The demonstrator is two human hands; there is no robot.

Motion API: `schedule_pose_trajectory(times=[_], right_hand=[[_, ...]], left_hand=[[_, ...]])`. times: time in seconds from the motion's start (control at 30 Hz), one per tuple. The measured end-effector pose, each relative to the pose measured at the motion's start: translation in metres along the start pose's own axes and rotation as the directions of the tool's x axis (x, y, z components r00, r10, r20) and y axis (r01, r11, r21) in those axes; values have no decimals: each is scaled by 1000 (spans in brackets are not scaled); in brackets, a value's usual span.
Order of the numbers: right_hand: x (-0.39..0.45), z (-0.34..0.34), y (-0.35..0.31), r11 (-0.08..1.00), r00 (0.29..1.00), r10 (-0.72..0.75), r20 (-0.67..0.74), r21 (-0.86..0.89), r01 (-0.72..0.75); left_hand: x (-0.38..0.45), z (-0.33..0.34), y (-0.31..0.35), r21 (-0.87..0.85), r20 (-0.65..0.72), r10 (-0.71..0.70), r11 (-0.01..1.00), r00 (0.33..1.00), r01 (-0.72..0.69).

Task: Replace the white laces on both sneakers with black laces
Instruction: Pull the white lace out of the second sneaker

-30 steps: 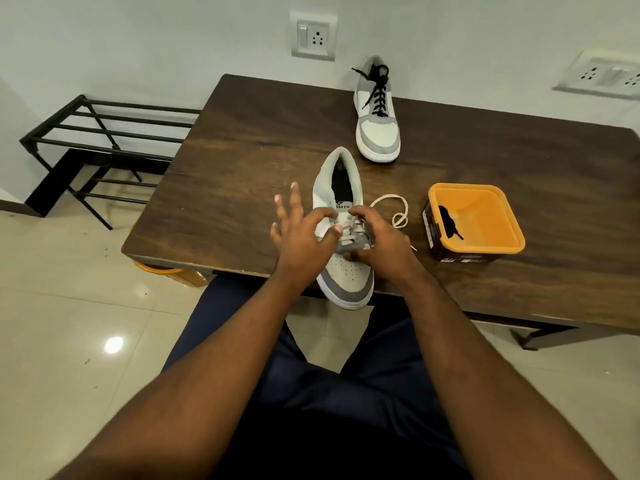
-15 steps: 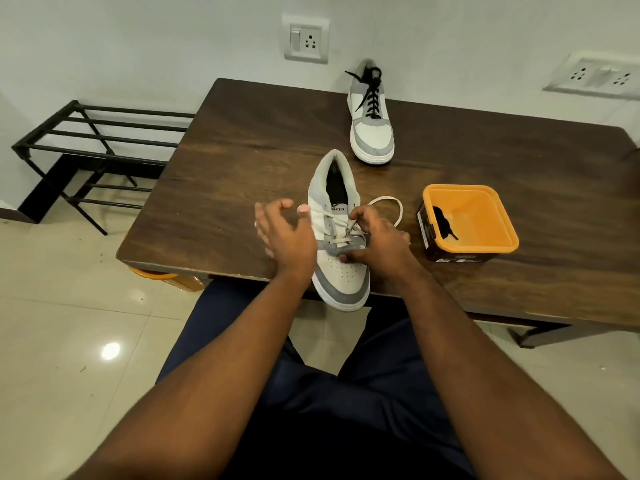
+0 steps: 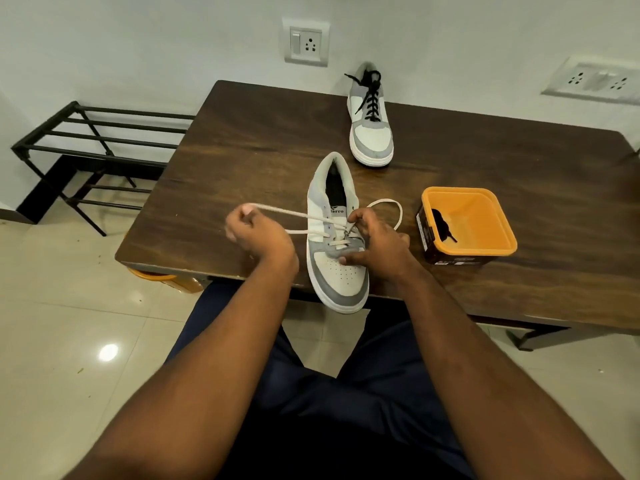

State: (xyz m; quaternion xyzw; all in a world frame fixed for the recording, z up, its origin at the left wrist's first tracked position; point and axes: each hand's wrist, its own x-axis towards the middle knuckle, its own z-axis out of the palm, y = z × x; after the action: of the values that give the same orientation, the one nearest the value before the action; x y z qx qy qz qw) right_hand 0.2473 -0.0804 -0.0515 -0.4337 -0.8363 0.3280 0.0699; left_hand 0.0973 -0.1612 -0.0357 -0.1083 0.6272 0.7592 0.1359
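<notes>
The white lace [image 3: 298,213] is being pulled out of the near sneaker [image 3: 337,244], which lies at the front edge of the table [image 3: 242,140], toe toward the person. A loop of this lace is pinched in the curled fingers of the left hand [image 3: 258,233] and is drawn out toward 9 o'clock from the shoe. The shoe is held down by the right hand [image 3: 375,242], with its fingers curled at the eyelets and its thumb on the toe part. The far sneaker [image 3: 370,123], at 12 o'clock from the near one, already wears a black lace [image 3: 372,95]. Another black lace [image 3: 441,225] is seen in the orange tub [image 3: 498,216] at 3 o'clock. Next, the rest of the white lace probably has to be pulled free from the lower holes. Half a second ago the left hand was right beside the shoe; now it has been moved away to the left, and the lace has been stretched out longer.
</notes>
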Motion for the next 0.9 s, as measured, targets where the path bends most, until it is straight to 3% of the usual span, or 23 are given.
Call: schedule_pose_trajectory(times=[0.03, 0.07, 0.1, 0.13, 0.2, 0.23, 0.27, 0.3, 0.33, 0.37, 0.4, 0.43, 0.47, 0.5, 0.53, 0.6, 0.63, 0.67, 0.7, 0.73, 0.8, 0.83, 0.9], right_hand=[[0, 1, 0, 1000, 1000, -5, 6, -5, 5], [1, 1, -1, 1000, 1000, -10, 9, -7, 10], [1, 1, -1, 1000, 1000, -16, 1, -9, 16], [1, 1, -1, 1000, 1000, -21, -10, -7, 21], [0, 1, -2, 1000, 1000, -24, -19, 9, 24], [0, 1, -2, 999, 999, -30, -16, 17, 30], [0, 1, -2, 999, 999, -36, -7, 26, 36], [0, 1, -1, 999, 999, -44, 0, 32, 44], [0, 1, 0, 998, 999, -52, 0, 42, 52], [1, 1, 1, 998, 999, -53, -5, 40, 54], [1, 1, 1, 998, 999, -46, -8, 33, 46], [1, 1, 1, 999, 999, -32, -12, 16, 32], [1, 1, 1, 1000, 1000, -20, -18, 1, 20], [0, 0, 0, 1000, 1000, -17, -20, -13, 17], [0, 0, 0, 1000, 1000, -16, -20, -20, 15], [0, 0, 0, 999, 1000, -15, -15, -38, 14], [1, 0, -2, 998, 1000, -22, -19, -51, 21], [4, 0, -3, 997, 999, -33, -26, -69, 31], [8, 2, -6, 995, 998, -49, -26, -83, 46], [11, 2, -9, 994, 997, -67, -26, -88, 64], [19, 7, -12, 996, 997, -76, -27, -46, 74], [20, 7, -13, 997, 997, -68, -37, 25, 69], [21, 11, -7, 975, 985, -75, -157, 196, 105]], left_hand=[[2, -2, 4, 69, -34, 24, 997, 999, -22], [5, -4, 2, 211, 9, 139, 968, 990, -138], [6, -5, -2, 357, 175, 282, 875, 943, -328], [4, -6, -6, 452, 420, 377, 702, 825, -551], [-1, -2, -12, 457, 814, 286, 220, 505, -862], [-2, 2, -13, 408, 899, 161, 31, 408, -912], [-5, 5, -12, 374, 927, 63, -75, 370, -925], [-4, 9, -16, 368, 930, 26, -87, 367, -926], [-4, 10, -20, 389, 921, 46, -8, 388, -921], [-3, 10, -23, 416, 888, 137, 161, 438, -895], [-1, 8, -23, 422, 792, 262, 417, 551, -805], [0, 6, -18, 363, 617, 339, 679, 710, -639], [4, 4, -12, 251, 415, 329, 855, 848, -454], [9, 1, -6, 163, 237, 274, 935, 932, -316], [15, -1, 0, 161, 120, 208, 961, 971, -226], [23, -7, 7, 365, 60, 118, 921, 991, -132], [26, -11, 5, 486, 103, 130, 858, 986, -164], [25, -15, 1, 584, 228, 196, 756, 954, -295], [22, -18, -4, 629, 434, 248, 605, 866, -488], [19, -19, -11, 602, 653, 209, 439, 728, -667], [13, -17, -19, 479, 875, -50, 236, 482, -845], [11, -15, -20, 440, 897, -140, 191, 419, -877], [14, -11, -20, 399, 908, -187, 126, 374, -908]])
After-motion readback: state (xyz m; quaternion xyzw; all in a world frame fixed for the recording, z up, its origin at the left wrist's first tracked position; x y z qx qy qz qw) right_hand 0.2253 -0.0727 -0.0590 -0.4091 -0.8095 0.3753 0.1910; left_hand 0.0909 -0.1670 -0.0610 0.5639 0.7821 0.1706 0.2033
